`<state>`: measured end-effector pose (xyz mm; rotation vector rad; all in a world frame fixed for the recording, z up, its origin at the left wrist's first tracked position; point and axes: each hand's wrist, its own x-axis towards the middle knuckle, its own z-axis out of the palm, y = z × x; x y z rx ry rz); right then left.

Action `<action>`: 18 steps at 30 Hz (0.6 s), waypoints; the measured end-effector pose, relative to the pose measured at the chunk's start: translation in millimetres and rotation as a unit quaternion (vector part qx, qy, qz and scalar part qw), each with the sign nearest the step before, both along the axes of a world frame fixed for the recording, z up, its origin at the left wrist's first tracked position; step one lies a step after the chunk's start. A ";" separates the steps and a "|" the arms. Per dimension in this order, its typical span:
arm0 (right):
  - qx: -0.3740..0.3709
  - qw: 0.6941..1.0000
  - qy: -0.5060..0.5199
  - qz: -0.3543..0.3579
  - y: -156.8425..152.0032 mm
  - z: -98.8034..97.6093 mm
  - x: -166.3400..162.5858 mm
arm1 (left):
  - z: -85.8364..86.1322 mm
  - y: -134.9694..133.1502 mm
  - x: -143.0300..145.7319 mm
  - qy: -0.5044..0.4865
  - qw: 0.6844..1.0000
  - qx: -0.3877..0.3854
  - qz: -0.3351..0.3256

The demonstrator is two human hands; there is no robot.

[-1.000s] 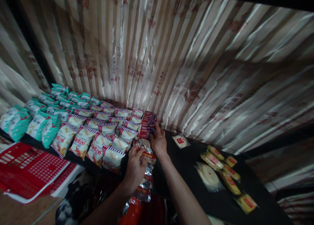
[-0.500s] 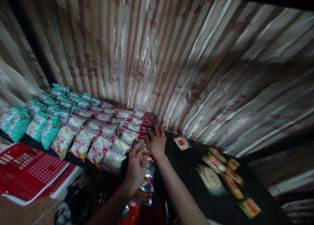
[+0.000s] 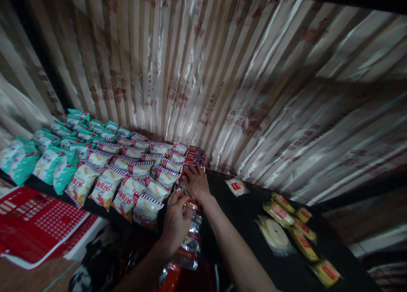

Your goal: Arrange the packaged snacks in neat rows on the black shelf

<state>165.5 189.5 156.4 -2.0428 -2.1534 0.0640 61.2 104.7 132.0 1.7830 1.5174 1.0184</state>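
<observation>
My left hand (image 3: pixel 176 220) is closed round a hanging strip of silver and red snack packets (image 3: pixel 190 237) at the front edge of the black shelf (image 3: pixel 241 215). My right hand (image 3: pixel 196 182) lies on the same strip a little farther back, fingers curled over it, just below a dark red packet (image 3: pixel 194 156) that leans against the back wall. Rows of white packets with red and blue striped edges (image 3: pixel 127 177) lie directly left of both hands.
Teal and white packets (image 3: pixel 47 156) fill the shelf's far left. Yellow wrapped snacks and a round white one (image 3: pixel 286 228) lie at the right, with a small white packet (image 3: pixel 235 185) nearer the wall. A red printed sheet (image 3: pixel 34 224) lies below left. Striped foil covers the wall (image 3: pixel 222 71).
My right hand has drawn back a little from the dark red packet toward the strip. My left hand has kept its hold in nearly the same place.
</observation>
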 end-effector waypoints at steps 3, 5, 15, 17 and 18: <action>-0.016 1.000 0.000 0.001 3.0 1.4 -0.2 | 5.5 -1.4 -1.1 0.022 1.000 -0.003 -0.004; -0.021 1.000 0.000 -0.005 4.8 2.5 -0.6 | 8.4 -2.5 -2.0 0.034 0.999 -0.011 -0.002; 0.018 0.999 0.043 0.018 7.6 -1.1 -2.0 | 5.8 -6.4 -3.6 0.034 0.999 0.021 -0.009; 0.051 0.996 0.067 0.022 5.3 -2.7 1.1 | 6.3 -7.5 -4.6 0.012 0.999 0.039 -0.005; 0.069 0.994 0.081 0.028 2.7 -2.9 3.3 | 6.8 -9.2 -6.5 -0.003 0.999 0.049 -0.004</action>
